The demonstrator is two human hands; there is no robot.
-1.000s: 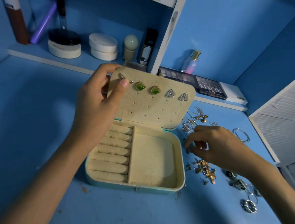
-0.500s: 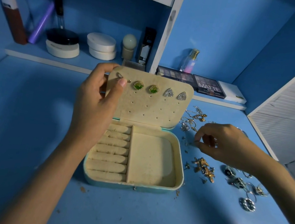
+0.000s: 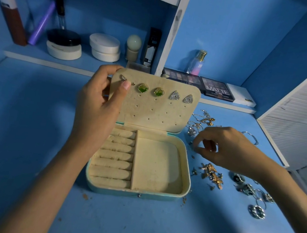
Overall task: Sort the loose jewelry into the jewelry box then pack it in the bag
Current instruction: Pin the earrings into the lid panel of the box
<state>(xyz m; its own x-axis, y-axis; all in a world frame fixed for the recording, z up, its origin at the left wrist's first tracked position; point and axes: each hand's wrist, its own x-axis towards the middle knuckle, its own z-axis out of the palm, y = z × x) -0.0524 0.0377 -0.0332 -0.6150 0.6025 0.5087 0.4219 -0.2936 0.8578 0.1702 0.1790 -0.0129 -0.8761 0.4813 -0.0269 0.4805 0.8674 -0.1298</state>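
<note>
The jewelry box (image 3: pixel 138 173) sits open on the blue table (image 3: pixel 20 117), lid upright. The left hand (image 3: pixel 98 112) grips the lid's top left corner, thumb (image 3: pixel 121 92) pressed beside a small silver earring (image 3: pixel 123 78) (partly hidden by the thumb). Two green studs (image 3: pixel 150 90) and two silver triangle studs (image 3: pixel 181 97) fill the same row. The right hand (image 3: pixel 223 146) hovers over loose jewelry (image 3: pixel 212 175) just right of the box, fingertips pinched together, perhaps on something too small to make out.
</note>
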